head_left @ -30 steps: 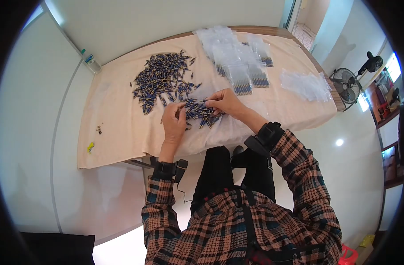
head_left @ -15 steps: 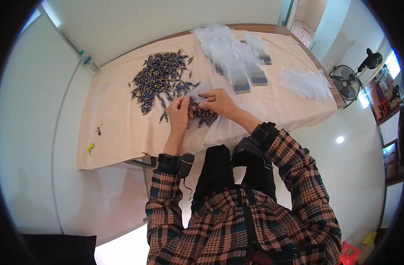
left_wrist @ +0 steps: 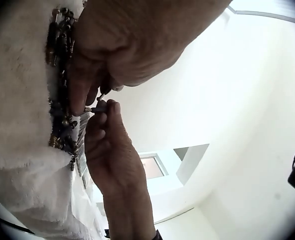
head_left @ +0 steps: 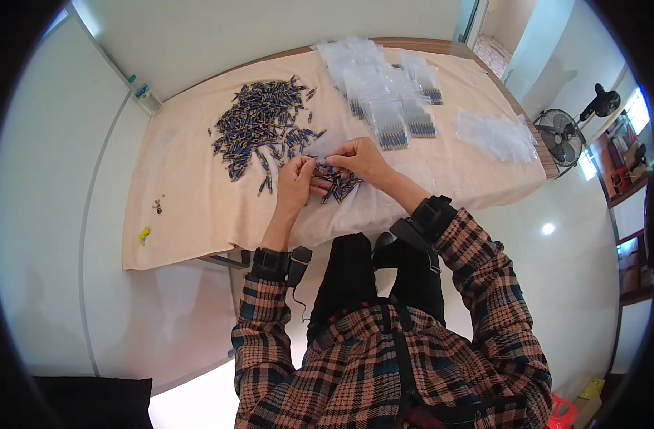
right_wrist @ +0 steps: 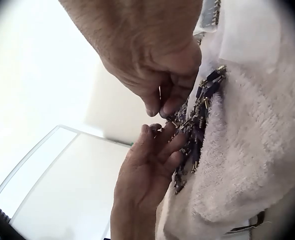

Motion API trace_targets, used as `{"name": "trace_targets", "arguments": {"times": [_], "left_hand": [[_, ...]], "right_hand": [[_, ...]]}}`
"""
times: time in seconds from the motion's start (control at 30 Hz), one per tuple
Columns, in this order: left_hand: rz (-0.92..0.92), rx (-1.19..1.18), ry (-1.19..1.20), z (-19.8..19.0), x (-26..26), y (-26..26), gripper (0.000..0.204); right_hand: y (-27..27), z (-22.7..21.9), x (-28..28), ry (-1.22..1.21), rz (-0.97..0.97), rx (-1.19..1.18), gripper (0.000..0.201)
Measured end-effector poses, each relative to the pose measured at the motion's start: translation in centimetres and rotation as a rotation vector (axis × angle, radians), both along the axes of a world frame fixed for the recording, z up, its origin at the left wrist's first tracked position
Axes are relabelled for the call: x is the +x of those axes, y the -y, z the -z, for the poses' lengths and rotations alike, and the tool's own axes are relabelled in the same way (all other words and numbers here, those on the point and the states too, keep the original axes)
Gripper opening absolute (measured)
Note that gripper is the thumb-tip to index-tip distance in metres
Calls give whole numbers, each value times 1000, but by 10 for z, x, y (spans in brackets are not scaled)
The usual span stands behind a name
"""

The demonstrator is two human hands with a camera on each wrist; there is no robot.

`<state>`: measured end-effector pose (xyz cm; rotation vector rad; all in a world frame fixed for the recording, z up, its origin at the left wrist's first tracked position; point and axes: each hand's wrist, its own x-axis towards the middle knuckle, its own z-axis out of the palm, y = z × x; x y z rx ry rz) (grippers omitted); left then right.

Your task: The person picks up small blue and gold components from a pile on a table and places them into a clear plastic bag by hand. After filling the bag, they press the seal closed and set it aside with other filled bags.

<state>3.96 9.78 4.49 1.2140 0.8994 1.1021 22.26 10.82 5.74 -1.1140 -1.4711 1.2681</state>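
Both hands meet over a small pile of slim blue-and-gold plugs (head_left: 341,190) near the table's front edge. In the head view, the left hand (head_left: 295,184) is on the left with its thumb and index finger together. In the right wrist view, it pinches a dark plug (right_wrist: 156,127), its other fingers loosely bent beside the pile. The right hand (head_left: 363,161) comes in from the right. Between its thumb and fingertip it pinches another plug (left_wrist: 98,109), seen in the left wrist view. Fingertips of the two hands are almost together.
A larger heap of plugs (head_left: 259,118) lies behind, on the cream cloth (head_left: 191,193). Filled clear bags (head_left: 391,129) are stacked at the back right, with flat bags (head_left: 493,137) farther right. A bottle (head_left: 144,95) and a yellow item (head_left: 144,236) are at the left.
The left hand has moved right, closer to the right hand, and its lower fingers now spread over the small pile. The right hand has shifted only slightly.
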Motion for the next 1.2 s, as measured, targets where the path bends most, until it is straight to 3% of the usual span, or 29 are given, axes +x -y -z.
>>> {"name": "trace_targets", "arguments": {"times": [0.33,0.63,0.97,1.07,1.2], "left_hand": [[154,-39,-104,-8,-5,1,25],[96,-124,-80,-15,-7,13,18],[-27,-32,-53,-13,-27,19,12],[-53,-35,-43,-9,-31,19,13],[-71,-20,-72,-11,-27,21,13]], "right_hand": [[5,-8,-7,-60,-9,-91,17],[12,-15,-15,-24,0,-98,18],[17,-26,-16,-83,-57,-70,18],[23,-13,-5,831,151,430,21],[30,0,-7,894,175,451,27]]}}
